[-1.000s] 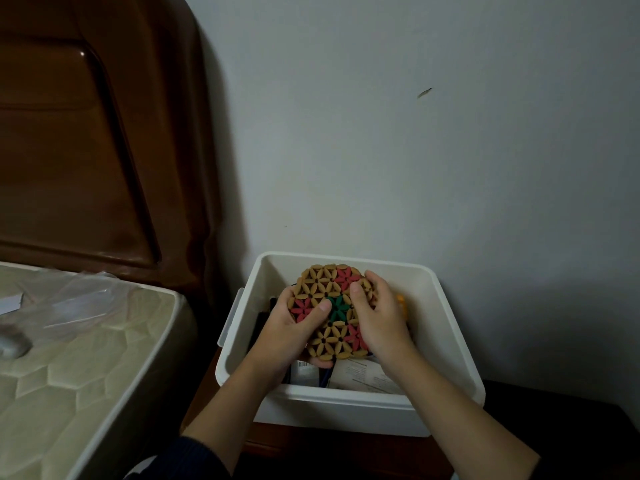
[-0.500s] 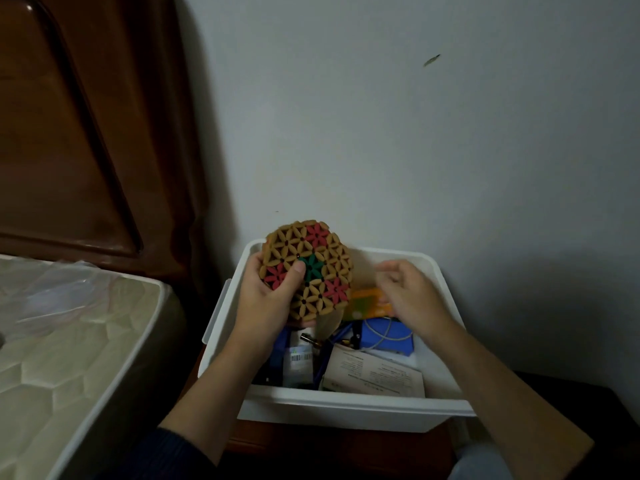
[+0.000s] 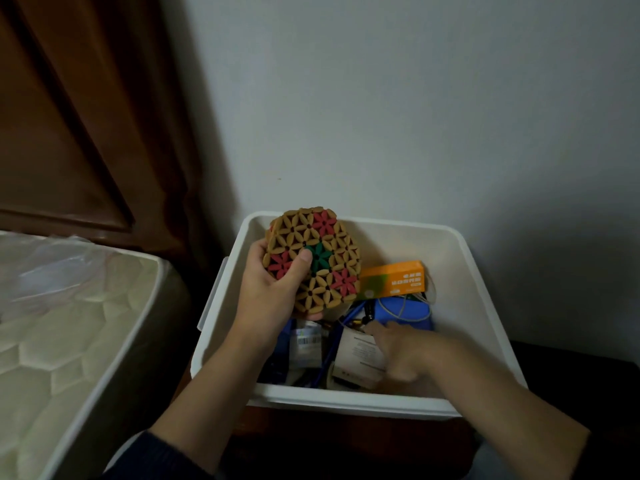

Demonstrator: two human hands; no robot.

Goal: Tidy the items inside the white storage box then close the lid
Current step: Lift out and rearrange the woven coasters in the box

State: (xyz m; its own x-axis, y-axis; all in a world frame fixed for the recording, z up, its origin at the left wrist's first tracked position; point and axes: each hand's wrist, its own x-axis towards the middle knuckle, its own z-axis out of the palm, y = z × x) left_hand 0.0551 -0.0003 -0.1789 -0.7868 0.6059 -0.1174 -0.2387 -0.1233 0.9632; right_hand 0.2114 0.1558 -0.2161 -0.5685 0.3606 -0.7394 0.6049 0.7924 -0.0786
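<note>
With the left hand (image 3: 273, 289) gripping the mat (image 3: 313, 259) above the box (image 3: 346, 400), the right hand (image 3: 403, 351), fingers blurred beyond telling, could snag the cable (image 3: 398, 311).

Inside one white storage box (image 3: 460, 258) lay one orange carton (image 3: 394, 278), one blue pouch (image 3: 405, 311) and one printed paper packet (image 3: 360, 355); above it, one flower-patterned coaster (image 3: 317, 259).

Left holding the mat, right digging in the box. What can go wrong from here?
1. The left hand grips the flower-pattern mat by one edge only, above the white storage box; it may slip and fall onto the contents.
2. The right hand reaches among loose cables and could snag them.
3. The orange carton leans against the far wall; if left high, it may block the lid.
</note>
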